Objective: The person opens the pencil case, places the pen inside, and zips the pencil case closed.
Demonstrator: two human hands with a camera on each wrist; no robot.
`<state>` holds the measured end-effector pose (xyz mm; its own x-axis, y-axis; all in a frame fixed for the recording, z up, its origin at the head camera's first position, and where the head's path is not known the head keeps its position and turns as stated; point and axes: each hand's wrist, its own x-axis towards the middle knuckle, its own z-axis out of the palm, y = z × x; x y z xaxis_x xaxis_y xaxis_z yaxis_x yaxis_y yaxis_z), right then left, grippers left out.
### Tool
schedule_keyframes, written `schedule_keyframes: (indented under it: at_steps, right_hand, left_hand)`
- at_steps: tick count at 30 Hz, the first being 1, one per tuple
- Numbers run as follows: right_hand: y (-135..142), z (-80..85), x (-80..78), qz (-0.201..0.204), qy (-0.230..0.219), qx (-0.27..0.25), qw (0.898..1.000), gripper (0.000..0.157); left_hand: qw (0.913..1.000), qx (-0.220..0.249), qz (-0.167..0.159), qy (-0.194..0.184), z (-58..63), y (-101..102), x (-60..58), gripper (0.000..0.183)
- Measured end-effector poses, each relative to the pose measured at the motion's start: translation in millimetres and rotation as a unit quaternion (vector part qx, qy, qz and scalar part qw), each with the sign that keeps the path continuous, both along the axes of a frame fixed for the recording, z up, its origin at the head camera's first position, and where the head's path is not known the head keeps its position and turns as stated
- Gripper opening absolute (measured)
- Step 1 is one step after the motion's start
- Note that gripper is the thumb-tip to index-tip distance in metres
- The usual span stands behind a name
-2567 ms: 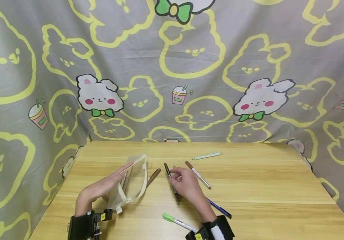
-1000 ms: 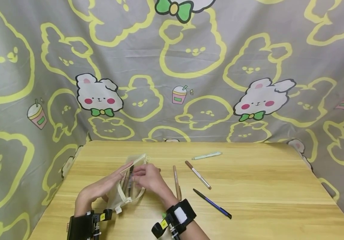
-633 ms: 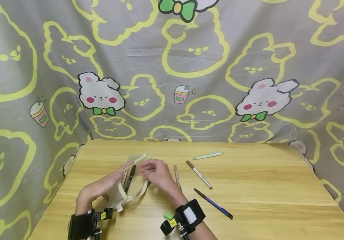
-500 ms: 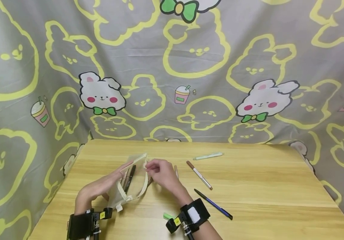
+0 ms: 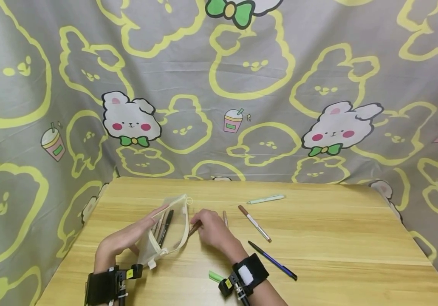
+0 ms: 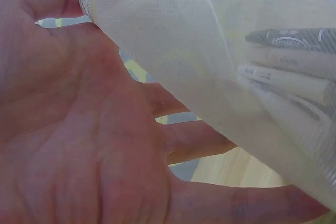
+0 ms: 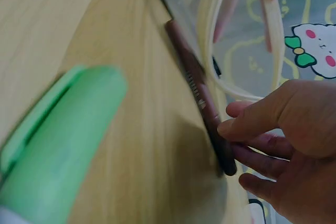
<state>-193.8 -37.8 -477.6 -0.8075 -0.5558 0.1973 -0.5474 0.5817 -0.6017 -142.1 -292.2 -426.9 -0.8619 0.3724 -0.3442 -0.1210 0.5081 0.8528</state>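
A see-through mesh pencil pouch (image 5: pixel 176 242) with a cream zip rim stands gaping on the left of the table. My left hand (image 5: pixel 128 238) supports it, its fingers straight and spread against the mesh, as the left wrist view shows; parts of them are hidden behind it. Inside lie a black pen (image 5: pixel 166 227) and several lighter pens (image 6: pixel 294 59). Just right of the rim, my right hand (image 5: pixel 215 229) pinches one end of a dark brown pen (image 7: pixel 194 82) between thumb and fingers. That pen slants low over the table, its other end beside the pouch.
Right of my hand lie a tan pen (image 5: pixel 225 217), a brown-and-white marker (image 5: pixel 255 223) and a blue pen (image 5: pixel 272 260). A pale green pen (image 5: pixel 266 199) is farther back. A green-capped marker (image 5: pixel 216 276) sits partly under the right wrist. Patterned cloth (image 5: pixel 203 144) borders the table.
The right hand laid the black pen in the pouch, let go and drew back rightward, then took hold of the dark brown pen. The left hand has stayed at the pouch.
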Motion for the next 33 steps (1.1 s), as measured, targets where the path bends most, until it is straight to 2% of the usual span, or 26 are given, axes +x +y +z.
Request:
schedule_keyframes:
  at_steps: [7, 13, 20, 25, 30, 33]
  right_hand:
    - [2, -4.5, -1.3, 0.029, 0.084, 0.057, 0.994, 0.022]
    - [7, -2.1, 0.9, 0.038, 0.109, 0.11, 0.987, 0.018]
    - [22, 12.4, 2.3, -0.001, 0.142, 0.158, 0.977, 0.027]
    - [38, 25.8, -2.3, -0.03, 0.16, 0.164, 0.973, 0.026]
    - [55, 37.7, -2.1, -0.082, 0.141, 0.149, 0.975, 0.019]
    - [62, 39.2, -1.1, -0.094, 0.121, 0.126, 0.98, 0.015]
  left_hand:
    - [1.0, -0.003, 0.009, -0.003, 0.0, 2, -1.1, 0.056]
    - [0.9998, -0.004, 0.017, -0.007, 0.3, 3, -0.1, 0.054]
    - [0.9999, -0.01, -0.003, 0.011, 1.4, 3, -0.7, 0.053]
    - [0.9995, -0.011, -0.017, 0.024, 1.1, 3, 0.6, 0.053]
    - [0.9994, -0.01, -0.022, 0.025, 1.2, 3, 1.0, 0.054]
    - [0.9998, -0.007, -0.014, 0.016, 0.9, 4, 0.8, 0.053]
